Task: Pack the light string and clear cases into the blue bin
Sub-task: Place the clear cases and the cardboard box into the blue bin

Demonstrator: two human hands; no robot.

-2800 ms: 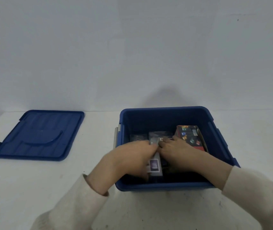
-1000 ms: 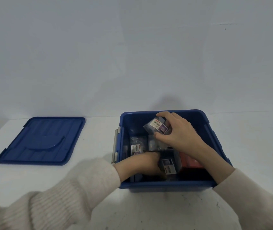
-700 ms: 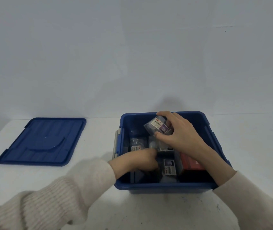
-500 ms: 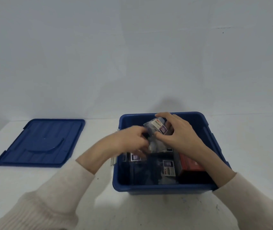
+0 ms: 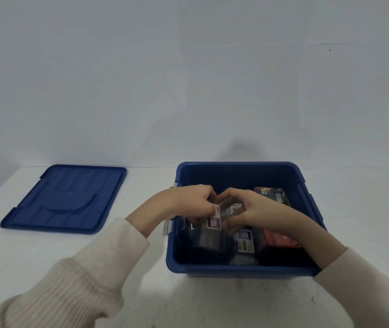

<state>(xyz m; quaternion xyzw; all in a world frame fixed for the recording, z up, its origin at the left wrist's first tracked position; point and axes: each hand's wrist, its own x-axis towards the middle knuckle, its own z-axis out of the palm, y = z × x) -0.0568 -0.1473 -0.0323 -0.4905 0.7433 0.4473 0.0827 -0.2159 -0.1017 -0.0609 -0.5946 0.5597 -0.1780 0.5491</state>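
The open blue bin (image 5: 236, 269) stands on the white table in front of me. Both my hands are over its inside and hold one clear case (image 5: 220, 215) with a purple and white label. My left hand (image 5: 192, 203) grips its left side, my right hand (image 5: 245, 208) grips its right side. Under them more clear cases (image 5: 245, 241) lie on the bin floor. A red and black box (image 5: 277, 237) lies along the bin's right wall. I cannot make out a light string.
The bin's blue lid (image 5: 67, 200) lies flat on the table to the left, near the wall. A grey latch (image 5: 168, 227) hangs on the bin's left side. White tabletop (image 5: 46, 252) spreads in front of the lid.
My left hand rose from the bin floor and joined my right hand on the clear case. Both hands have lowered the case a little into the bin.
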